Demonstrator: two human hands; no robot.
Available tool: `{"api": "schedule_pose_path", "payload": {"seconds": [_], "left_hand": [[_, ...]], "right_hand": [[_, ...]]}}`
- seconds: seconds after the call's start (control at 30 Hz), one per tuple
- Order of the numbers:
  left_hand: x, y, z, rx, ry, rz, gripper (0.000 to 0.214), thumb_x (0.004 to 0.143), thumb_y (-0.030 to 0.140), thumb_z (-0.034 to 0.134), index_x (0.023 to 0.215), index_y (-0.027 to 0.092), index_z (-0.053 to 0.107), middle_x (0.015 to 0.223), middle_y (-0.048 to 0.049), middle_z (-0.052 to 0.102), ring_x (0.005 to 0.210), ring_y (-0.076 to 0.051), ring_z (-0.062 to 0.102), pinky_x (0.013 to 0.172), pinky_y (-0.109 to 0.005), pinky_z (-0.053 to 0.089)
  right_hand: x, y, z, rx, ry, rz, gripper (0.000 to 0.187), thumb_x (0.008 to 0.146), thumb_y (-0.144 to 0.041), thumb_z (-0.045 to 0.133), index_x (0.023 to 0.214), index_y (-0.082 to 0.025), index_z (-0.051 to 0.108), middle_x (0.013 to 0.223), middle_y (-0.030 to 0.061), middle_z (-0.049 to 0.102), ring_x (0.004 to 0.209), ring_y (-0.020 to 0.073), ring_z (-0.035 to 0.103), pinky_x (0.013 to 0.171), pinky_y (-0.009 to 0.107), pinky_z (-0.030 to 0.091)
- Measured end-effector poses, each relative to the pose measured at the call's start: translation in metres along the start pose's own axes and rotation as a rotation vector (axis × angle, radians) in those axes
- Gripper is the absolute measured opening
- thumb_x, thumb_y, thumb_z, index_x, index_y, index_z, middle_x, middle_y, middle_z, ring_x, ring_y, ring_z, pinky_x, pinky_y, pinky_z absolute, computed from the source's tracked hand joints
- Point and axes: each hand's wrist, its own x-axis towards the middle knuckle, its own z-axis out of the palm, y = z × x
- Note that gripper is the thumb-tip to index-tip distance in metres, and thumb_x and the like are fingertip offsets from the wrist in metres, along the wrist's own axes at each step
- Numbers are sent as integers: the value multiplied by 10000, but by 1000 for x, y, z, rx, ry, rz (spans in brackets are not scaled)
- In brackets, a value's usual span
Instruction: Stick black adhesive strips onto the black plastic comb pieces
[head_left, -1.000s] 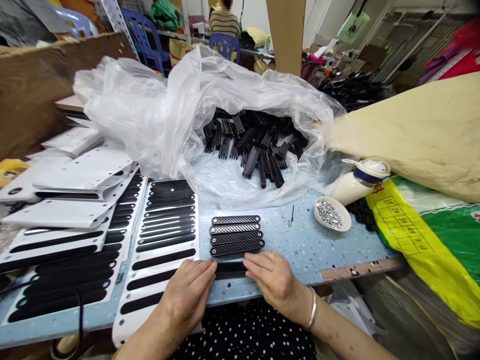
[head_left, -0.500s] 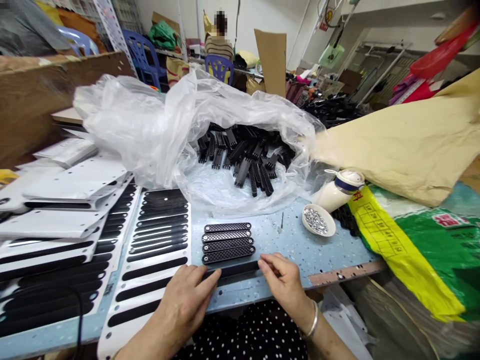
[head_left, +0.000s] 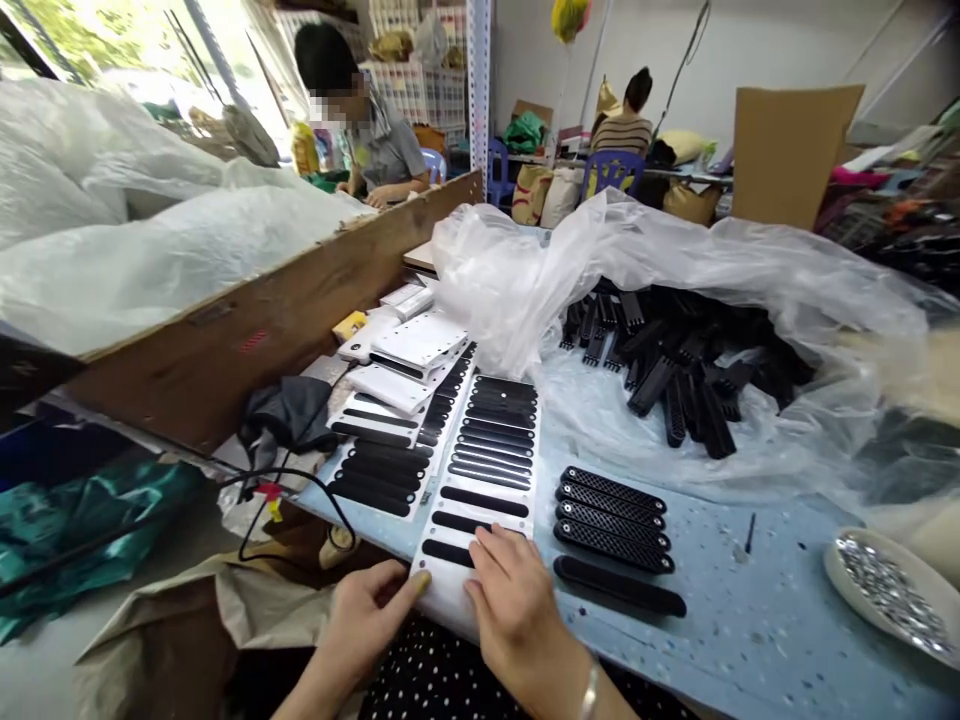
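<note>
A white sheet (head_left: 444,588) carrying rows of black adhesive strips lies at the table's front edge. My left hand (head_left: 367,610) grips its near left corner, thumb on top and fingers partly hidden underneath. Across the right end of its nearest strips lies my right hand (head_left: 517,600), fingers stretched out and thumb apart, touching the sheet; the fingertips hide what is beneath them. To the right, a single smooth black bar (head_left: 619,586) rests in front of a row of several black textured bars (head_left: 613,520) with metal ends.
Behind, a clear plastic bag (head_left: 510,290) spills many black pieces (head_left: 660,360). A bowl (head_left: 892,590) of small metal parts stands at right, near a thin dark pin (head_left: 750,533). White sheets (head_left: 420,345) pile up beside a wooden board (head_left: 285,310). Two people sit farther back.
Both hands have let go of the smooth black bar, which now lies on the table. They have moved left onto the strip sheet, and the view has turned left.
</note>
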Motion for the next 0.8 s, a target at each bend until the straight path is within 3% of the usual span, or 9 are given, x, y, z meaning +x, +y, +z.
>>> {"api": "schedule_pose_path", "payload": {"seconds": [0.1,0.2,0.3,0.5,0.7,0.8], "left_hand": [[-8,11,15,-619,-171,-236,324,649,438,809,722,126,761,629,-55,688,600,-184,591,625,-275,468],[-18,20,21,-909,-240,-332,333,629,342,856,872,128,778,711,-82,721,650,-195,628,667,-290,488],[-21,28,19,-937,-242,-319,350,646,345,857,920,141,776,709,-73,717,638,-190,623,631,-274,480],[-9,45,13,-695,-309,-112,299,717,403,793,760,108,762,617,-17,610,557,-113,467,519,-198,358],[-3,45,12,-633,-446,-67,294,770,381,740,720,92,723,624,-19,586,578,-113,460,558,-207,365],[-3,42,14,-673,-408,-81,286,760,384,753,798,102,721,679,-34,626,602,-132,510,560,-212,393]], "right_hand": [[7,-5,28,64,-18,45,208,869,-130,528,1022,-149,670,970,125,704,957,328,621,785,512,528],[0,-5,31,189,-20,120,177,858,-207,588,1002,-161,679,838,92,674,799,266,610,703,440,520],[3,-5,26,261,-25,234,245,835,-254,645,1049,-149,703,804,87,642,764,243,597,687,400,509],[35,0,18,544,-151,452,111,758,-226,708,822,-170,779,720,46,630,638,163,597,565,263,457],[45,2,15,661,-161,508,245,838,-170,589,636,-162,727,634,19,608,636,143,567,595,247,438],[46,2,14,673,-161,504,193,849,-172,583,753,-161,751,697,34,648,684,161,597,643,264,466]]}}
